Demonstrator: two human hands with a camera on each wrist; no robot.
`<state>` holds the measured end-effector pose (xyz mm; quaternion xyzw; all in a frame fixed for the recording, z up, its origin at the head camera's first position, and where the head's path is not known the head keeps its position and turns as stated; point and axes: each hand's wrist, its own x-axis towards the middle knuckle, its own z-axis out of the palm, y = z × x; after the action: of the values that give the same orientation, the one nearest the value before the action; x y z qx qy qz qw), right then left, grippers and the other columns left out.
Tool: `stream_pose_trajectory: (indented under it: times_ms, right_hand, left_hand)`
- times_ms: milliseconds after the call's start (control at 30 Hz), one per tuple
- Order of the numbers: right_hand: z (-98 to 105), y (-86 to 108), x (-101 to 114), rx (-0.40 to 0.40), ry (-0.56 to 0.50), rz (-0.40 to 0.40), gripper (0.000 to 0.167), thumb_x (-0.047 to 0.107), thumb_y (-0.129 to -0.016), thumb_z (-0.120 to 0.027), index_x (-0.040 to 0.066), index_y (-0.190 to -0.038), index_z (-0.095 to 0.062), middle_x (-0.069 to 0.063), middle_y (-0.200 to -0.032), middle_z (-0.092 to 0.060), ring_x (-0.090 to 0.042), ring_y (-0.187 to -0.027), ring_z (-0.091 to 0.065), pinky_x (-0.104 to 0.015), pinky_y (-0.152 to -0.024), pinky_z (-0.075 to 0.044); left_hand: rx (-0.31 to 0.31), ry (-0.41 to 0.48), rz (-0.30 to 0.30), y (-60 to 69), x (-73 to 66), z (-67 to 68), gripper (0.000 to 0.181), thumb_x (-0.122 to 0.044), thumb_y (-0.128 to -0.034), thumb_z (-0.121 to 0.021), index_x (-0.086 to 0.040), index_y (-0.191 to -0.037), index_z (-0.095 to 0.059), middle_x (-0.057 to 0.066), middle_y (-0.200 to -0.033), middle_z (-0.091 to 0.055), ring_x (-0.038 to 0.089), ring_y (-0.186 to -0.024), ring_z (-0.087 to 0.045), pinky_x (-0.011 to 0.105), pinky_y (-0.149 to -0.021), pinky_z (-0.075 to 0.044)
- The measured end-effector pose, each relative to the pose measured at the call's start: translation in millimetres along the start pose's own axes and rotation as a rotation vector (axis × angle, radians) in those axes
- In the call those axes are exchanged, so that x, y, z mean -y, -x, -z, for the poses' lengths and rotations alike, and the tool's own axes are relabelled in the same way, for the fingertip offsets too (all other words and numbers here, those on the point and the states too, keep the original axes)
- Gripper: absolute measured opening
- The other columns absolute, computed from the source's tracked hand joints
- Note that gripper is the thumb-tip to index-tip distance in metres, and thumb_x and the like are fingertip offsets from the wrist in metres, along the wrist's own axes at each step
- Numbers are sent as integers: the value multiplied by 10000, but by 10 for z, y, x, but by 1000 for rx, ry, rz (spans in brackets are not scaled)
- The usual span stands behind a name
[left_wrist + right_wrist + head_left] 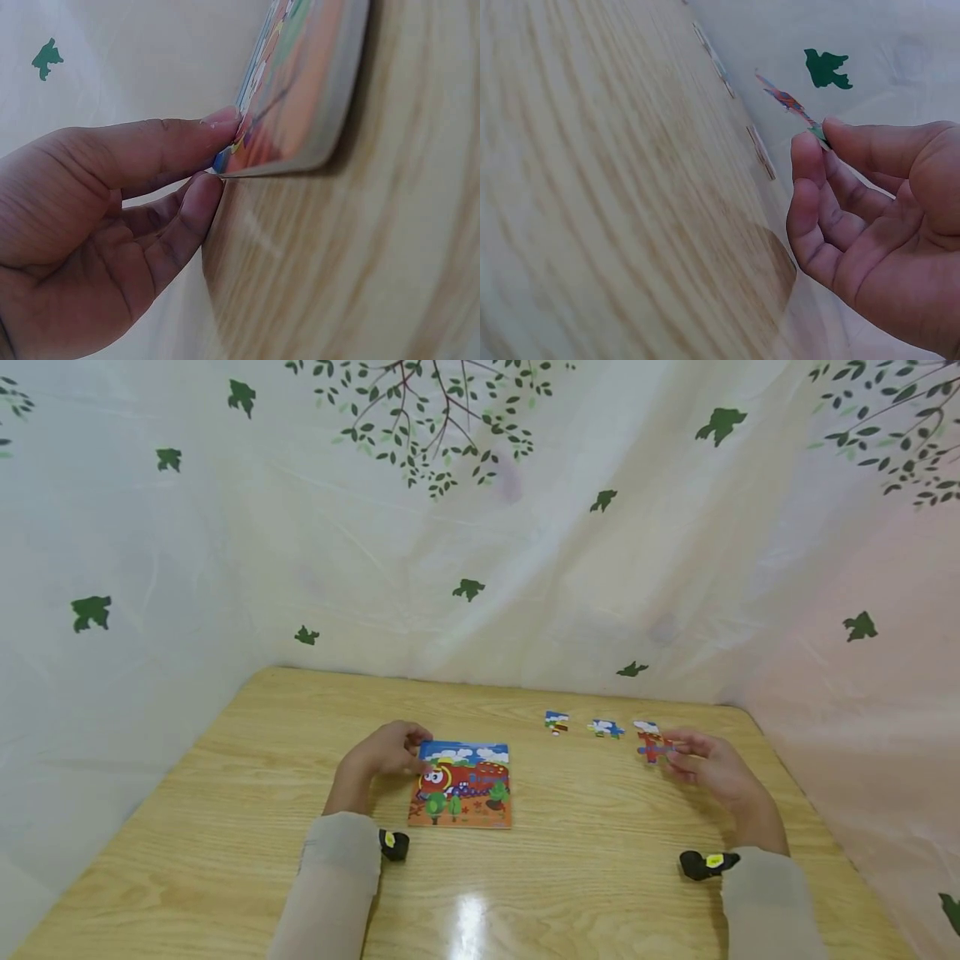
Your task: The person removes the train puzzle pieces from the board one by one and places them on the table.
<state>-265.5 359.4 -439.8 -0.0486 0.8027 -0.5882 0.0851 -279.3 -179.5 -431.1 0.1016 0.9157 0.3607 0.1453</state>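
A square picture puzzle (472,814) with a red cartoon train lies on the table, left of the middle. My left hand (382,752) pinches its left edge; in the left wrist view the thumb (217,124) rests on top and a fingertip sits below the rim. At the right, my right hand (716,768) holds a red and blue jigsaw piece (649,748) between thumb and fingers. The right wrist view shows this jigsaw piece (787,100) nearly edge-on, raised off the table, with its near end hidden by the fingertips.
Behind the puzzle and to its right, a jigsaw piece (557,719) and another blue and white piece (604,727) lie near the table's (225,827) back edge. A third piece (645,725) lies behind the held one. A printed cloth (375,568) hangs around the table.
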Motion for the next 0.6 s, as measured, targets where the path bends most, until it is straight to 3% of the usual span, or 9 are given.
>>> stream_pose_trajectory:
  times_ms: [233,467,600]
  right_hand:
    - [20,-5,-50,7,-15,-14,529,30,-1016,-612,-167,-1452,-384,-2,-1087,-616,-111,-899,-687,-265,-783,-580]
    - [-15,-2,-19,25,103,-30,513,-43,-1013,-570,-174,-1467,-369,-207,-1155,-509,-95,-903,-666,-269,-802,-580]
    - [-31,20,14,31,148,-38,531,-4,-1019,-586,-155,-1480,-370,-252,-1180,-494,-101,-926,-660,-279,-813,-579]
  left_hand:
    - [1,-13,-3,8,-26,-6,510,-190,-853,-849,-47,-1300,-651,67,-1066,-611,241,-988,-529,439,-952,-464]
    - [-2,-11,3,-1,-19,-6,495,-188,-857,-845,-56,-1294,-652,63,-1042,-599,237,-980,-520,422,-926,-457]
    - [3,-3,1,-3,-14,-2,497,-175,-851,-850,-45,-1288,-654,65,-1032,-601,230,-968,-524,412,-909,-460]
